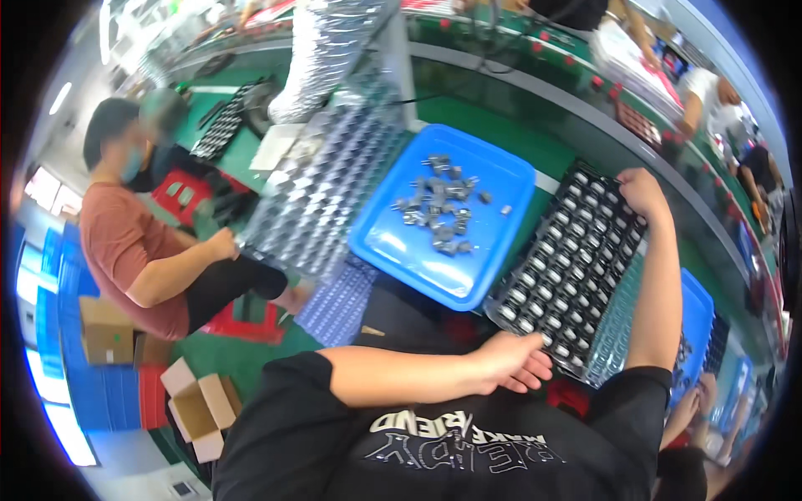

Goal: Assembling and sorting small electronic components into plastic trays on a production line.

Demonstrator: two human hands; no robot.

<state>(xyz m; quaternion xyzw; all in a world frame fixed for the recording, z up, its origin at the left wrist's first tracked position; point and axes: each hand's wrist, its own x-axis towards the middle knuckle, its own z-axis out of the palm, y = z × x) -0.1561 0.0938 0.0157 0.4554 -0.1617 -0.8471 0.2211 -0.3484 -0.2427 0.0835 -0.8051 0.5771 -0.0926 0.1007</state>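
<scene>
A black tray (pixel 570 269), with rows of pockets holding small pale metallic parts, lies at a slant to the right of a blue bin. My right hand (pixel 645 194) is closed on the tray's far right corner, its fingertips curled at the edge. At the tray's near edge is my left hand (pixel 515 362), palm partly up. Its thumb reaches the rim while its fingers are spread apart outside it, holding nothing I can see. In the shallow blue bin (pixel 401 255) sits a loose heap of small grey metal parts (pixel 439 200).
A clear pocketed tray (pixel 322 188) stands left of the bin, near a seated co-worker (pixel 138 250). Under the black tray's right side shows a teal tray (pixel 616 321). Another blue bin (pixel 695 321) is at right, beside a co-worker's hands (pixel 689 409). A silver duct (pixel 322 63) hangs behind.
</scene>
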